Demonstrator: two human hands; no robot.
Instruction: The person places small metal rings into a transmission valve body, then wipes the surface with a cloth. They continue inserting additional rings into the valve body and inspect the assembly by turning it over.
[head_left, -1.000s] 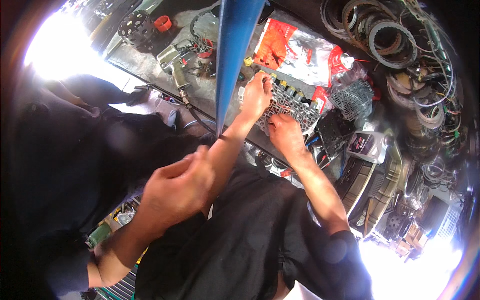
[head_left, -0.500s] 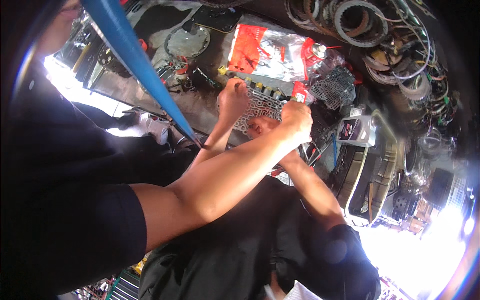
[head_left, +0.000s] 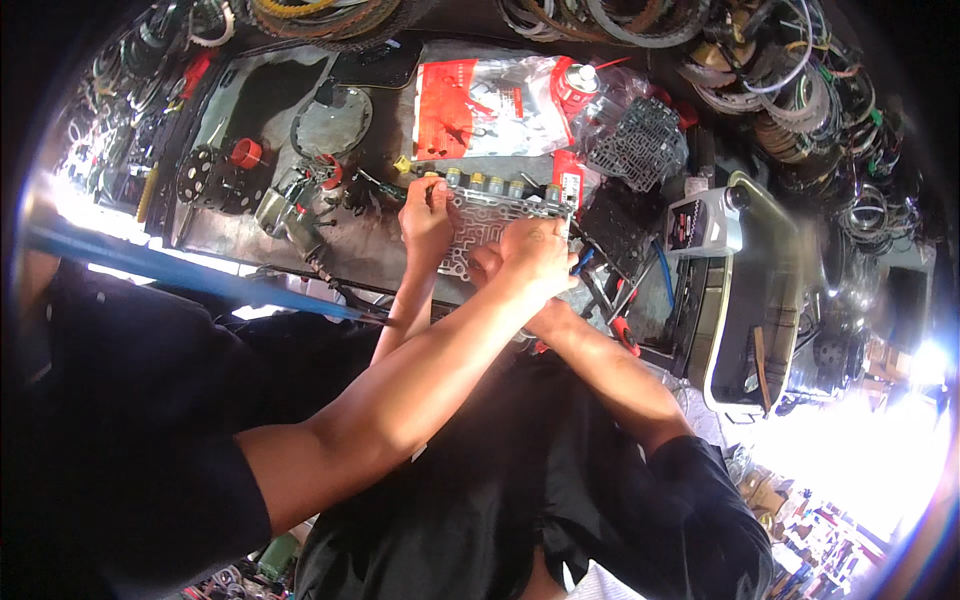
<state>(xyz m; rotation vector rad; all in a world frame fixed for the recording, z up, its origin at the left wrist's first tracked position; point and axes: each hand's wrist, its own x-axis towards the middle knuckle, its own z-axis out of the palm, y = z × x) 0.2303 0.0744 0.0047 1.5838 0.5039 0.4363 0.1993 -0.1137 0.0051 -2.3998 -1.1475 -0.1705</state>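
Where the dark, stained workbench [head_left: 365, 240] begins at left, tangled metal parts crowd the room behind it; glare whitens both far sides, and a blue pole [head_left: 200, 272] slants across the lower left. Rings [head_left: 640, 22] lie along the back, thickening toward the right.

Counted, left to right: one perforated black drum [head_left: 200, 178]; one red ring [head_left: 245, 153]; one pistol-shaped air tool [head_left: 290, 225]; one round plate [head_left: 332, 122]. Left hand [head_left: 428, 215], one: narrow, fingers drawn in at the left end of the metal plate; a grip cannot be told. Metal plate [head_left: 473, 228], one: channelled, lying near the bench's front edge between the hands, at least five capped cylinders [head_left: 495, 185] along its back. Right hand [head_left: 487, 263], one: at the plate's front, largely covered; its closure cannot be told. Co-worker's hand [head_left: 540, 252], one: over the right hand. Second channelled plate [head_left: 640, 145], one: amid clear plastic.

Containers: one red-and-clear bag [head_left: 490, 108], contents unclear; one spray can [head_left: 577, 88], upright beside it; one pale jug [head_left: 708, 222], contents hidden; one long pan [head_left: 738, 325], a wooden stick [head_left: 762, 362] inside.
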